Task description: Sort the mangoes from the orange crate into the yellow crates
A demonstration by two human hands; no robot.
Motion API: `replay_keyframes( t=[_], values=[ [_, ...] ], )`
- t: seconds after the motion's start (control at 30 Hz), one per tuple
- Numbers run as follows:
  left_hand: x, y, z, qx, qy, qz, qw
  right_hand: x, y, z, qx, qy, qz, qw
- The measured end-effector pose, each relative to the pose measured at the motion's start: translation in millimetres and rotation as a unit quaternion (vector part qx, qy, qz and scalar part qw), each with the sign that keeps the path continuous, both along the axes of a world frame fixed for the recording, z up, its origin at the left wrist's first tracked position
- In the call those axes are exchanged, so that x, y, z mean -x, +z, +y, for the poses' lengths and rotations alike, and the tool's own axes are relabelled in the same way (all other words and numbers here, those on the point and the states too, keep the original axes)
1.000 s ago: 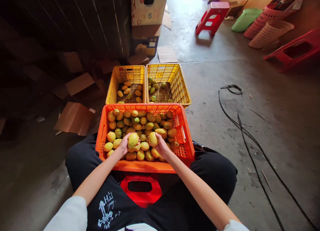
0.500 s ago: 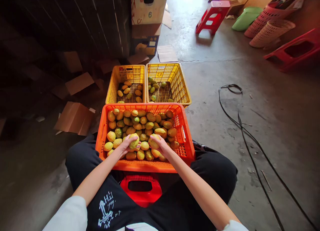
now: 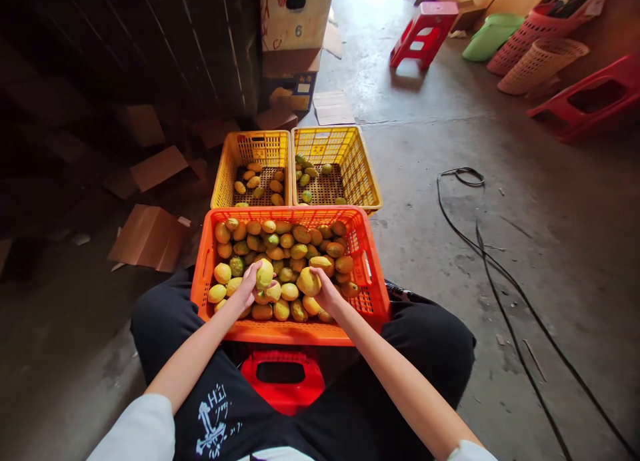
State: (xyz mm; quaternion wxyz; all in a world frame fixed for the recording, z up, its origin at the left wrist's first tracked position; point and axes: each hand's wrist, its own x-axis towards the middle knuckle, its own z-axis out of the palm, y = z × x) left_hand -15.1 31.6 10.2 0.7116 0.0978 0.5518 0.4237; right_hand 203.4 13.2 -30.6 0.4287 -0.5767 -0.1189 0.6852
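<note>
We're in a packing shed, it seems through this gloom: concrete floor, crates of fruit, cartons stacked at twelve o'clock.

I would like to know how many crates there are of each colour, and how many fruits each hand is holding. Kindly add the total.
Orange crate: 1
Yellow crates: 2
Fruit in the left hand: 1
Fruit in the right hand: 1
Total: 5

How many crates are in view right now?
3: the orange crate, nearest; beyond it, the left yellow crate and the right yellow crate, side by side. Any stacked underneath would be hidden.
</note>
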Motion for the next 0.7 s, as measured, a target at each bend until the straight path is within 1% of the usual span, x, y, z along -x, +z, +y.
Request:
replay_keyframes(
  t=[0.07, 0.3, 0.43, 0.57, 0.63, 0.7],
  values=[
    [-1, 0.3, 1, 0.007, 0.000, -0.004, 1.000, 0, 2.7, 0, 0.022, -0.002, 0.016, 1.000],
    [1, 0.6, 6, 0.034, -0.012, -0.040, 0.999, 1, 11.0, 0, 0.051, -0.019, 0.046, 0.997],
    [3, -1.3, 6, 0.043, -0.002, -0.046, 0.998, -2, 16.7, 1, 0.044, -0.006, 0.052, 0.998],
    [3, -5.1, 5, 0.056, 0.022, -0.050, 0.997, -3, 18.0, 3, 0.059, 0.020, 0.068, 0.996],
    [3, -7.3, 4, 0.061, 0.025, -0.048, 0.997, -2, 16.8, 3, 0.049, 0.026, 0.067, 0.996],
    [5, -9.4, 4, 0.063, 0.029, -0.042, 0.997, 0, 15.6, 2, 0.013, 0.017, 0.047, 0.999]
  ],
)
